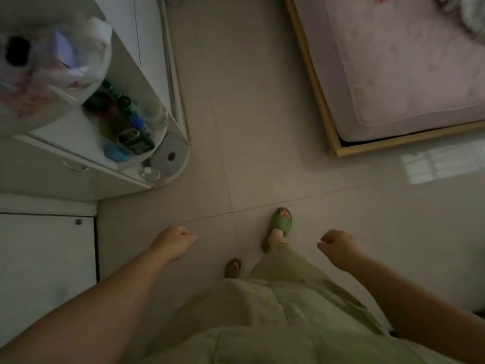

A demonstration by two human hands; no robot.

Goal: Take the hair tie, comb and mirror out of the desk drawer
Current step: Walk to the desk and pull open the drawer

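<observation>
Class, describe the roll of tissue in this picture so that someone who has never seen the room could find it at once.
Start at the white shelf unit on the left of the view, whose rounded end juts toward the tiled floor. On a lower rounded tier at that end lies the roll of tissue, seen end-on. Unlike the coloured bottles crowded beside it, it is a pale grey disc with a dark hole in its middle.

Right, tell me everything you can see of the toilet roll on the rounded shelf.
The toilet roll is white or pale grey paper wound round a dark hollow core, seen end-on from above. It stands upright on its flat end on a lower tier of the rounded white shelf at the corner of the unit, close to the curved rim. A dark tin sits beside it and a small bottle just in front. Neither hand is near it.
</observation>
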